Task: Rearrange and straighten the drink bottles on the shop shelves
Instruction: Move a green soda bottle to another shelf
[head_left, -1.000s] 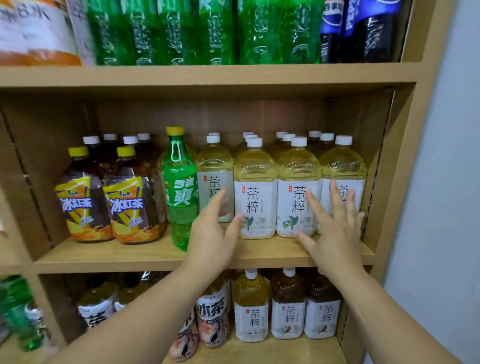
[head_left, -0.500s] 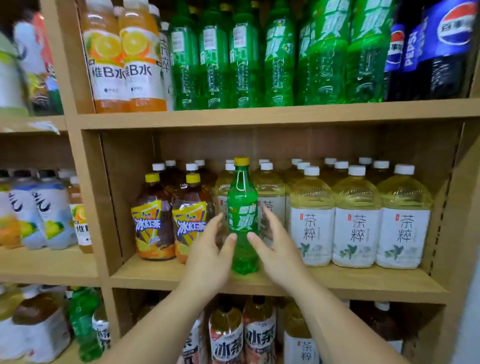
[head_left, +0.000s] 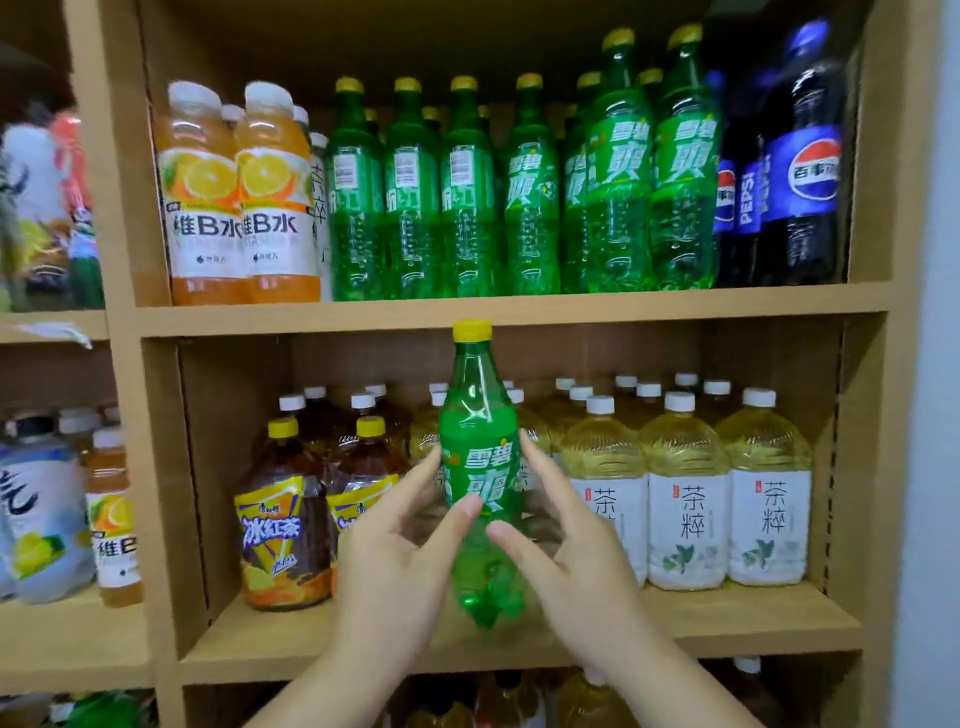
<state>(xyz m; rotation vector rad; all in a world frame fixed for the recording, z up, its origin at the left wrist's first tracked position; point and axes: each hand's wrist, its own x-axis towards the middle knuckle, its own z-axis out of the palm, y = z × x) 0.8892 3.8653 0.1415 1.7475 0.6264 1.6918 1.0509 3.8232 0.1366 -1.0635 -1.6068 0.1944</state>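
we are holding the green bottle (head_left: 480, 457) upright between both hands, in front of the middle shelf (head_left: 727, 623), its base just over the front edge; whether it is resting there we cannot tell. the left hand (head_left: 389, 566) is pinching the label between thumb and fingers, and the right hand (head_left: 582, 561) is closing thumb and fingers on the other side. risks we are noting: the grip is sitting on fingertips only, so the slick plastic could slip or the top tip over. the yellow cap (head_left: 471, 331) is standing level with the upper shelf board (head_left: 675, 306), so a straight lift could knock it. the green row (head_left: 467, 208) above is looking packed, so forcing a place could topple neighbours.
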